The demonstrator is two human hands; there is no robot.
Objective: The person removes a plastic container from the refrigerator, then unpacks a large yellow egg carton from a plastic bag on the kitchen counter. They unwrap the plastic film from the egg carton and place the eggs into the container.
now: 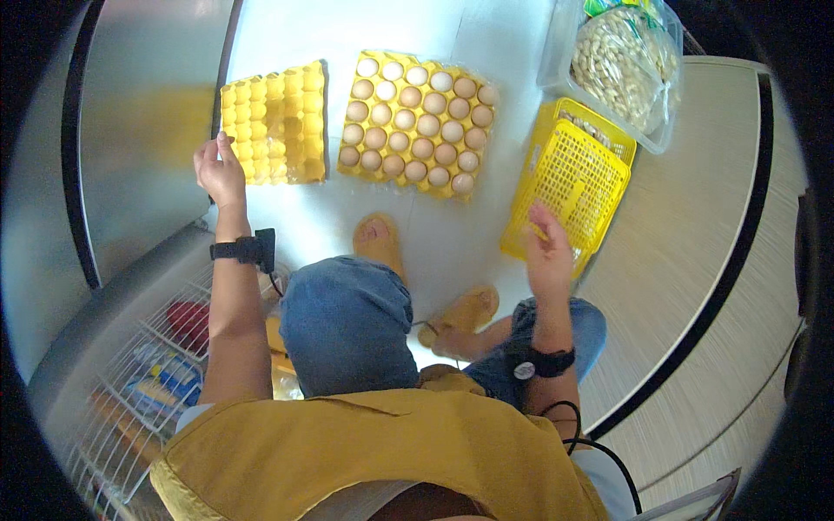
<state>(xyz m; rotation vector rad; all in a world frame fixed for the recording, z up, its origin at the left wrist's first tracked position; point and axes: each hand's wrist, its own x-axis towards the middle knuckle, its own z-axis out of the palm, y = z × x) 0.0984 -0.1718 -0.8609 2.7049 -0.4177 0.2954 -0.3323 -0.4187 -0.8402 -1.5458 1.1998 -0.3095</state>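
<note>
My left hand [220,170] is at the left edge of a yellow egg tray [280,124] that shows no eggs, its fingers curled and its thumb extended. A small dark spot shows by the thumb; whether the fingers grip anything is unclear. Right of that tray, a second yellow egg tray [410,95] is filled with brown and pale eggs [428,125], with clear plastic film around its edges. My right hand [548,251], slightly blurred, is over the near part of a yellow perforated plastic basket [583,185]. Its fingers are bent and apart, with yellow showing between them.
A clear plastic bin [661,133] at upper right holds a bag of peanuts in shells [616,71]. Metallic panels [150,130] stand at left; a pale curved panel [677,215] bounds the right. A white wire rack [153,384] is at lower left. My slippers [378,244] are on the floor.
</note>
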